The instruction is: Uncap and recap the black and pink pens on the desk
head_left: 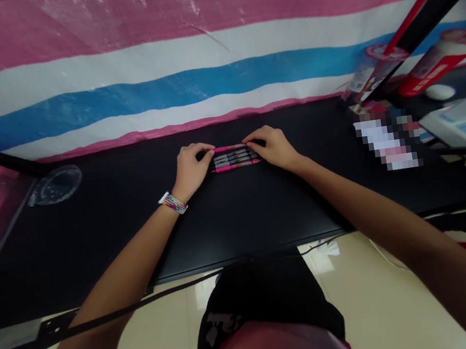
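Several pens (234,157) lie side by side in a row on the black tabletop (230,215), some with pink parts and others grey and black. My left hand (192,167), with a colourful band on its wrist, pinches the left end of the pink pen (230,148) at the far side of the row. At that pen's right end, my right hand (271,145) grips it between thumb and fingertips. The nearest pen (236,166) of the row also shows pink at its left part.
A clear plastic lid (55,185) lies at the left. To the right stand a cup with a red straw (374,71), a red and white cup (438,62), a white round object (440,91) and packets (463,119). A striped sheet (186,86) hangs behind.
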Demonstrator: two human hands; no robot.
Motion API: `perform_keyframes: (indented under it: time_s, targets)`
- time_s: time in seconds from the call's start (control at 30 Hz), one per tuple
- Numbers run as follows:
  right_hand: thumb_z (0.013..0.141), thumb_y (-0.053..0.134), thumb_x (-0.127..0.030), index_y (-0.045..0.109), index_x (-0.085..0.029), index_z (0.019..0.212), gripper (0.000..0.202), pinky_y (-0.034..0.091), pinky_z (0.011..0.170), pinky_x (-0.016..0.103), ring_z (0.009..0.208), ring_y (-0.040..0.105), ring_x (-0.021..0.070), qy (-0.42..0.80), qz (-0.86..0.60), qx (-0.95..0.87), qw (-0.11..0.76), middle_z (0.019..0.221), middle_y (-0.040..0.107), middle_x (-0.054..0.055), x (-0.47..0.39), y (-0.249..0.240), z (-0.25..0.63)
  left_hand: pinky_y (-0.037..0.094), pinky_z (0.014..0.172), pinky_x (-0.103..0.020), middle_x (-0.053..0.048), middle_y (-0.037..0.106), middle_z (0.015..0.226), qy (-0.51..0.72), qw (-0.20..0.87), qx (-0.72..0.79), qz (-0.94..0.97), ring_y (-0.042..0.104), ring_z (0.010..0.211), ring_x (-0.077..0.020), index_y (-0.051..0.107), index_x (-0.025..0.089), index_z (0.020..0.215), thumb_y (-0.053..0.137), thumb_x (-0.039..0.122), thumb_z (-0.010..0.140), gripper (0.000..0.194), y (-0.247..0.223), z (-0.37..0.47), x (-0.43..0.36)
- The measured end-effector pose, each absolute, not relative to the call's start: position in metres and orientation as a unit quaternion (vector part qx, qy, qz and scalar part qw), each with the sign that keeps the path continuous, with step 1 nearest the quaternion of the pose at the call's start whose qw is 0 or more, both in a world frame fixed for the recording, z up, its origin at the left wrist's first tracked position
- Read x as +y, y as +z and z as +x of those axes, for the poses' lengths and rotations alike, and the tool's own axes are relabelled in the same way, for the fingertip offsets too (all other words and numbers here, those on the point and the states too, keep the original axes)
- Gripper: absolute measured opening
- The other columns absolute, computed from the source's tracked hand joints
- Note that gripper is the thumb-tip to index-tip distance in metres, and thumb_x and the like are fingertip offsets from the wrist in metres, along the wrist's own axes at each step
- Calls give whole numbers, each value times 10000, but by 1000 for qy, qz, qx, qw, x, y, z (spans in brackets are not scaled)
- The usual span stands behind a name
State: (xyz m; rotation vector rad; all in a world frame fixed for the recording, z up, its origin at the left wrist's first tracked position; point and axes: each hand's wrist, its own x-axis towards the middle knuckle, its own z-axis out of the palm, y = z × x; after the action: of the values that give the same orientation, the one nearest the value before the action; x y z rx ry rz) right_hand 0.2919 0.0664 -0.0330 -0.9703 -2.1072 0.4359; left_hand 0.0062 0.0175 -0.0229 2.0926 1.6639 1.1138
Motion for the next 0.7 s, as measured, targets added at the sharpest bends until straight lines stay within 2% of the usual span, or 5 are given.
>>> perform_keyframes:
  time_s: [0.17,0.4,0.7]
  targets:
    - [980,643,-198,884,-224,1043,250,565,986,509,1022,740,320,153,-387,-833,364,1059,829,109,66,-33,293,516,1051,-500,-30,867,1083,350,128,573,730,731,1049,-288,857,289,1041,704,229,1012,167,-18,9,14]
    - [965,627,-215,877,-237,1010,255,547,982,498,1015,705,315,154,-407,-831,345,1026,784,100,64,-31,294,497,1064,-497,-48,848,1070,332,112,588,729,708,1073,-287,879,297,1042,707,257,1020,178,-20,8,16]
    - [945,630,-223,862,-260,989,239,560,965,533,1001,701,323,152,-393,-822,382,996,776,88,63,-33,293,490,994,-530,-63,796,947,380,105,556,731,645,936,-304,870,303,1002,715,283,1003,156,-37,2,25]
